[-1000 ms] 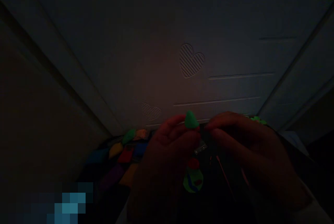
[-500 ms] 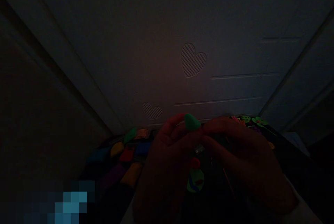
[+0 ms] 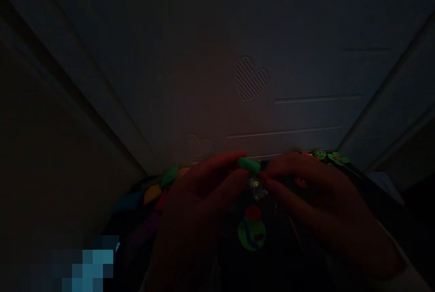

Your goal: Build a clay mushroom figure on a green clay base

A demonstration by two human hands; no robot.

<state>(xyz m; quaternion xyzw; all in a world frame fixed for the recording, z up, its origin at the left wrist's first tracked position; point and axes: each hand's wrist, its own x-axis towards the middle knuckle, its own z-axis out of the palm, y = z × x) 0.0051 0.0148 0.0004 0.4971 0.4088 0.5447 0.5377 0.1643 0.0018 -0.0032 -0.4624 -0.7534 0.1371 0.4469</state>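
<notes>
Very dim, soft detail
Faint reddish cast on panel [image 3: 207, 83]; left hand [image 3: 190, 201], right hand [image 3: 319, 197] shadowed; pixel blocks cover lower left.

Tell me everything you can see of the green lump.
The green lump looks small, smooth, matt and clay-like, longer than tall and lying roughly sideways. The left hand holds its left end between thumb and fingers; the right hand has fingertips at its right end, contact unclear. Dim light hides finer detail.

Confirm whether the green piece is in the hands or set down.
In hand: the left hand grips one end of the green piece; the right hand is at the other.
</notes>
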